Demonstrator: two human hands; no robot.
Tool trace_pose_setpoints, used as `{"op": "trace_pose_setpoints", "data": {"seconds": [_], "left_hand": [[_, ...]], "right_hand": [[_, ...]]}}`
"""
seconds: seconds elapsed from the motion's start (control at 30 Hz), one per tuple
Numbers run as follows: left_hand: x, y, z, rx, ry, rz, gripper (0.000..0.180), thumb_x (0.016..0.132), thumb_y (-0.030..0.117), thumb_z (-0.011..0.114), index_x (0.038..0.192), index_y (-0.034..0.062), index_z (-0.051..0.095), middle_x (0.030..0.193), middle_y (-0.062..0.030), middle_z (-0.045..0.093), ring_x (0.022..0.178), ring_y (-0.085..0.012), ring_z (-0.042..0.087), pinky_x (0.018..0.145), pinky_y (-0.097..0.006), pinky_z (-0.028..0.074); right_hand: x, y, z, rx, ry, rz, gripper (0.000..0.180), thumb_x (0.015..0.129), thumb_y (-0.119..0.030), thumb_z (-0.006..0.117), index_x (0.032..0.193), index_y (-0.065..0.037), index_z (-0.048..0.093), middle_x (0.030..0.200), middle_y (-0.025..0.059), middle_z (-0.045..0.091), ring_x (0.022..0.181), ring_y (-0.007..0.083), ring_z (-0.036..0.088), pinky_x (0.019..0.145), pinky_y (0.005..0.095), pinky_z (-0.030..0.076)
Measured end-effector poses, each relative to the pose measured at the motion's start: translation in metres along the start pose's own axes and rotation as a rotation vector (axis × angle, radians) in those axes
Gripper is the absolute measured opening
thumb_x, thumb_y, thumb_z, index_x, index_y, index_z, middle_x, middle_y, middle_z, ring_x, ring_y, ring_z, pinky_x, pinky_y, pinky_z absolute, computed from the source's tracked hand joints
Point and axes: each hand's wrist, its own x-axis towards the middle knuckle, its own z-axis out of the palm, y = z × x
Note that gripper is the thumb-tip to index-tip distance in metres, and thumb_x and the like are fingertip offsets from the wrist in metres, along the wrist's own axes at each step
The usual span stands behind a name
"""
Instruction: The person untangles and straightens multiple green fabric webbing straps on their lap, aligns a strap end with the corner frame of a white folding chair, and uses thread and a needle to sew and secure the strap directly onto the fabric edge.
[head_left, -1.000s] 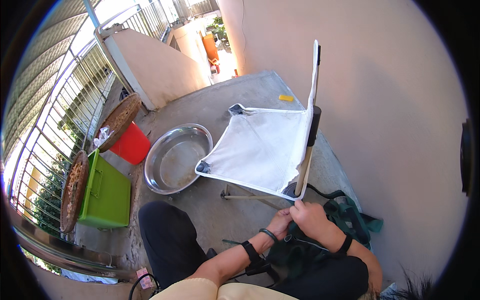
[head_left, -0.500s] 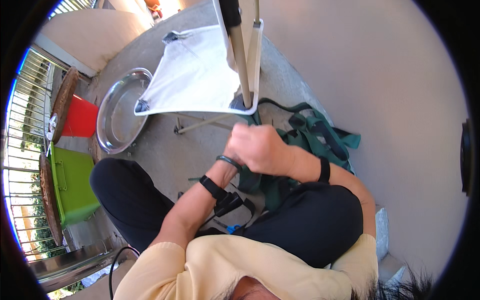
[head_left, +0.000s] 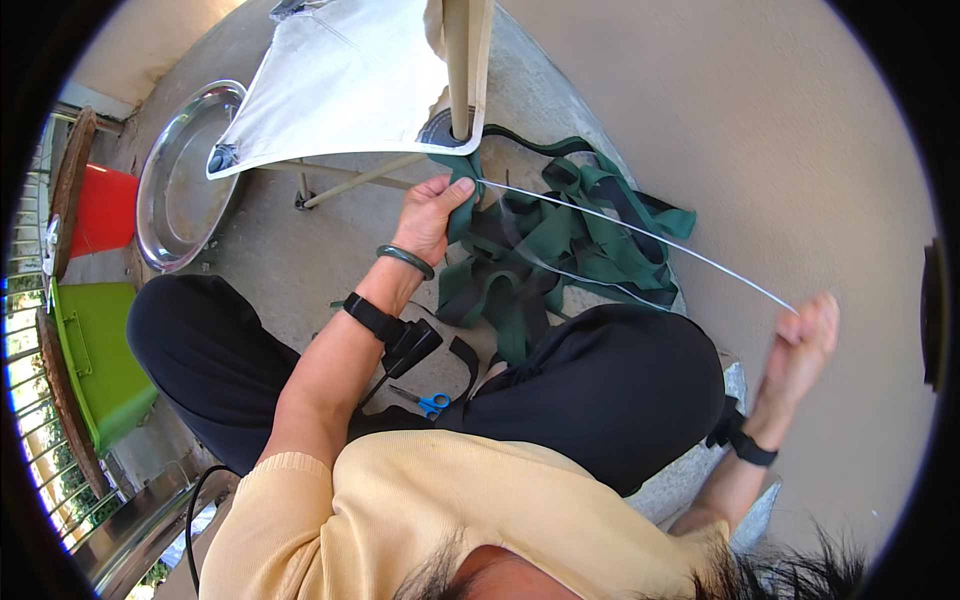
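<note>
My left hand (head_left: 430,212) is closed, thumb on top, around a dark green fabric strip (head_left: 463,218) just under the near right corner of a white cloth seat (head_left: 340,90) with beige tube legs. From that strip a white thread (head_left: 640,229) runs taut to the right. Its far end is pinched in my right hand (head_left: 800,345), which is out at the far right and slightly blurred; whether a needle is there too cannot be made out. Between the hands lies a loose heap of green and black fabric strips (head_left: 600,220), with a slack stretch of thread across it.
Blue-handled scissors (head_left: 434,404) lie on the floor between my legs. A shallow metal basin (head_left: 190,180) stands at the left, beside a red bucket (head_left: 105,210) and a green bin (head_left: 105,350). Metal railings (head_left: 30,400) border the left edge.
My right hand has swung from beside the left one far out to the right, drawing the thread tight. My left hand stays near the seat corner. The whole view has shifted a little.
</note>
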Motion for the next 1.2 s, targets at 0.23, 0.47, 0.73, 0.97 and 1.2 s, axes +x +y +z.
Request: {"op": "trace_pose_setpoints", "data": {"seconds": [0.23, 0.47, 0.73, 0.97, 1.2], "left_hand": [[0.007, -0.004, -0.001, -0.019, -0.052, -0.011, 0.013, 0.080, 0.013, 0.066, 0.084, 0.0014, 0.062, 0.075, -0.0034, 0.063, 0.065, -0.0084, 0.055, 0.061, -0.021, 0.045], [0.008, -0.007, -0.003, -0.054, -0.081, -0.028, 0.011, 0.083, 0.013, 0.062, 0.083, 0.0027, 0.060, 0.076, -0.0025, 0.061, 0.066, -0.0081, 0.054, 0.063, -0.021, 0.044], [0.004, 0.000, -0.001, -0.040, -0.042, -0.006, 0.010, 0.083, 0.013, 0.062, 0.081, 0.0032, 0.060, 0.074, -0.0028, 0.062, 0.063, -0.0085, 0.056, 0.060, -0.022, 0.046], [0.005, -0.002, 0.003, -0.076, -0.071, -0.043, 0.008, 0.083, 0.011, 0.062, 0.081, 0.0032, 0.060, 0.075, -0.0032, 0.062, 0.063, -0.0090, 0.056, 0.061, -0.022, 0.047], [0.003, -0.002, -0.001, -0.078, -0.057, -0.052, 0.007, 0.083, 0.011, 0.061, 0.084, 0.0045, 0.059, 0.076, -0.0018, 0.061, 0.067, -0.0088, 0.056, 0.064, -0.022, 0.046]], "right_hand": [[-0.086, -0.103, -0.257, -0.170, 0.753, 0.029, 0.030, 0.090, -0.010, 0.048, 0.065, -0.013, 0.033, 0.056, -0.0038, 0.025, 0.049, 0.0089, 0.026, 0.046, 0.0233, 0.028], [-0.149, -0.091, -0.234, -0.508, 0.604, 0.578, 0.012, 0.088, -0.015, 0.052, 0.079, -0.009, 0.047, 0.062, -0.0039, 0.037, 0.050, 0.0076, 0.035, 0.046, 0.0212, 0.032], [-0.007, 0.092, 0.068, -0.469, -0.426, 0.630, 0.010, 0.089, -0.017, 0.054, 0.093, -0.010, 0.060, 0.070, -0.0084, 0.046, 0.056, 0.0003, 0.037, 0.049, 0.0173, 0.029], [-0.010, 0.175, 0.217, -0.512, -0.963, 0.211, 0.014, 0.081, -0.012, 0.060, 0.090, -0.001, 0.060, 0.059, -0.0072, 0.043, 0.052, 0.0022, 0.036, 0.045, 0.0202, 0.029], [-0.016, 0.163, 0.204, -0.060, -0.796, 0.760, 0.015, 0.079, -0.010, 0.062, 0.089, 0.001, 0.060, 0.061, -0.0062, 0.046, 0.049, 0.0023, 0.036, 0.044, 0.0187, 0.027]]}}
